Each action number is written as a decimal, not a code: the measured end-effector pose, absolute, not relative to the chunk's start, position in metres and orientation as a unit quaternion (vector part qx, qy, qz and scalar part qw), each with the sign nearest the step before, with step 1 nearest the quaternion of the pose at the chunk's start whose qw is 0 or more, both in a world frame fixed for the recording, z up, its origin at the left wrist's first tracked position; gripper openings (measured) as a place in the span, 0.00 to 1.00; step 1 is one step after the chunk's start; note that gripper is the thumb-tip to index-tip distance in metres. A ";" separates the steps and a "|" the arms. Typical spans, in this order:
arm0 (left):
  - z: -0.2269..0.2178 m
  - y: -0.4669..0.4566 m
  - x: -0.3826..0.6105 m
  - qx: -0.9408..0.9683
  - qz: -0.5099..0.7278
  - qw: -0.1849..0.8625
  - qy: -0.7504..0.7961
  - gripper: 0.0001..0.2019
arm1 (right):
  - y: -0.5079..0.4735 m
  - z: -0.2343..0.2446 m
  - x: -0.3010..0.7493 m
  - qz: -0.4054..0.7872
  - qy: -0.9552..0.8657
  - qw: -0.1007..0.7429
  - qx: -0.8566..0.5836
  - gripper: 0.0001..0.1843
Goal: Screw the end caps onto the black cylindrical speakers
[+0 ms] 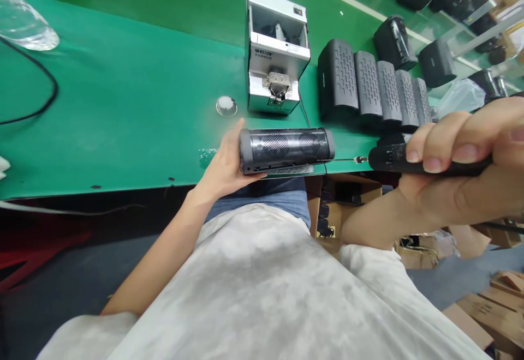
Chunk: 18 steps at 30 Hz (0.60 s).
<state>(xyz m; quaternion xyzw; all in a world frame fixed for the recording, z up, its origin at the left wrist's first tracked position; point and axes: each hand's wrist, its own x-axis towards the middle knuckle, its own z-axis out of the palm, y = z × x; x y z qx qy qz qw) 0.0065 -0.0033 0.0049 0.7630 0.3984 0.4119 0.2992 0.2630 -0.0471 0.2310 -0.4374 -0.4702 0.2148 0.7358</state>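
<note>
Green bench: speaker in left hand, screwdriver in right hand

The surface lies open leftward; the screw feeder and speaker row block its far-right side.

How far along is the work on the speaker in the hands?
Possibly done: a row of dark speakers stands on the green table. In hand: the left hand steadies one speaker; the right hand holds the screwdriver, its bit pointing at the speaker's right end. Left: driving there; more cannot be told.
</note>
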 end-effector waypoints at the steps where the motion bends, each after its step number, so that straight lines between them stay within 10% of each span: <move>1: 0.006 -0.004 0.007 0.763 0.412 0.299 0.399 0.69 | -0.046 0.229 0.260 0.204 -0.478 0.732 -0.441 0.27; 18: -0.019 0.002 -0.013 0.748 0.394 0.256 0.468 0.64 | -0.008 0.160 0.269 0.275 -0.564 0.706 -0.328 0.13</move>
